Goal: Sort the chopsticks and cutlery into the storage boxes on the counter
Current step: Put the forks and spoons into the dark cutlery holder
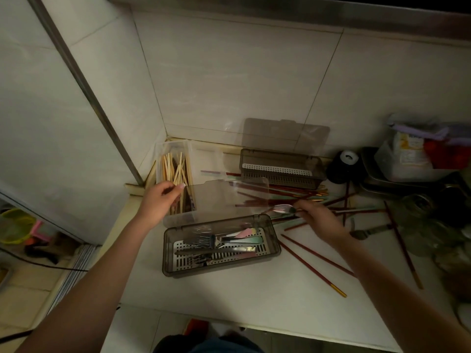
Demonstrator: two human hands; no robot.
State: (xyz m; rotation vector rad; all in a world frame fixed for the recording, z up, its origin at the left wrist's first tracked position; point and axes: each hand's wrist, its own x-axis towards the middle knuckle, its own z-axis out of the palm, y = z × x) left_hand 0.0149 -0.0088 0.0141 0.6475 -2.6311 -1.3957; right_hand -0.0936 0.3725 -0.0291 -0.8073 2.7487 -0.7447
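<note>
Pinching a shiny metal fork (283,208) by its handle, the right hand (316,218) hovered just behind the smoky grey plastic cutlery box (221,244), whose raised lid (224,198) stood between both hands. The left hand (159,201), fingers curled at the lid's left edge, gripped it. Forks and pastel-handled pieces lay inside that box. Left of it stood a clear box of pale wooden chopsticks (175,171); behind it, an empty grey box (281,168); right of it, dark red chopsticks (313,266) lay scattered on the white bench (229,296).
</note>
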